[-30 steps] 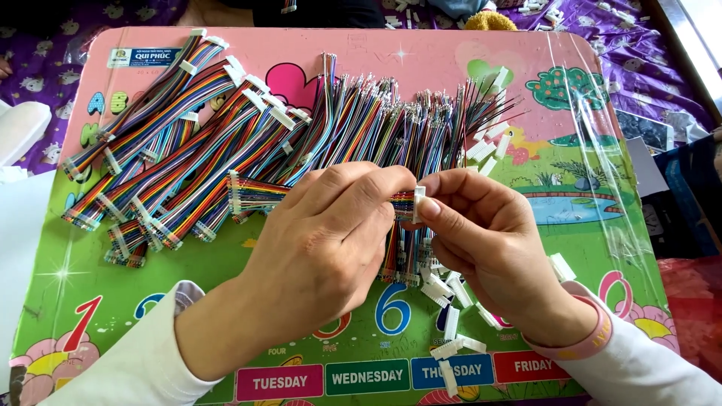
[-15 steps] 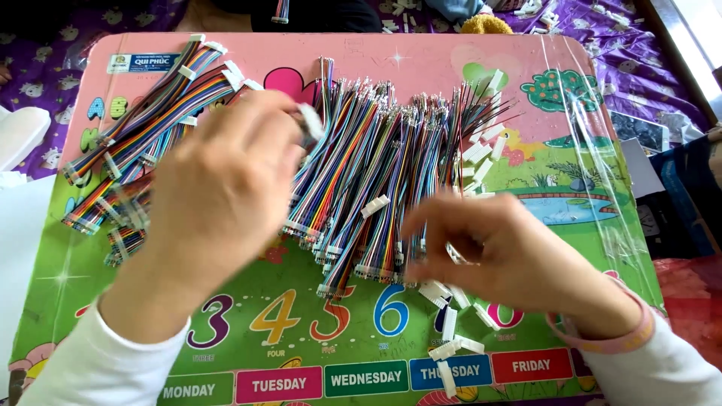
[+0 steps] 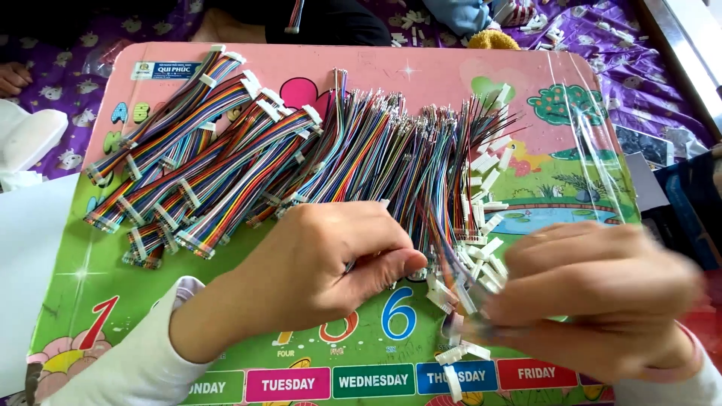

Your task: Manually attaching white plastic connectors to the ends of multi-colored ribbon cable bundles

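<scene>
A pile of loose multicoloured wires [image 3: 376, 158] lies across the middle of a pink and green children's board [image 3: 526, 83]. My left hand [image 3: 323, 263] rests at the pile's near edge, its fingertips pinched on the wire ends. My right hand [image 3: 594, 293] is blurred with motion. It hovers over a scatter of small white connectors [image 3: 485, 248], fingertips down among them; whether it holds one is unclear. A heap of finished rainbow ribbon cables [image 3: 203, 165] with white end plugs lies to the left, apart from both hands.
More white connectors [image 3: 455, 376] lie at the board's near edge. A purple patterned cloth [image 3: 647, 68] surrounds the board. A white sheet [image 3: 19, 256] lies at the left and a dark blue object [image 3: 692, 203] at the right. Another person's hand [image 3: 11, 75] shows at far left.
A second ago both hands held one ribbon cable. My left hand carried it to the left heap, then came back to the loose wires. My right hand moved down to the connectors.
</scene>
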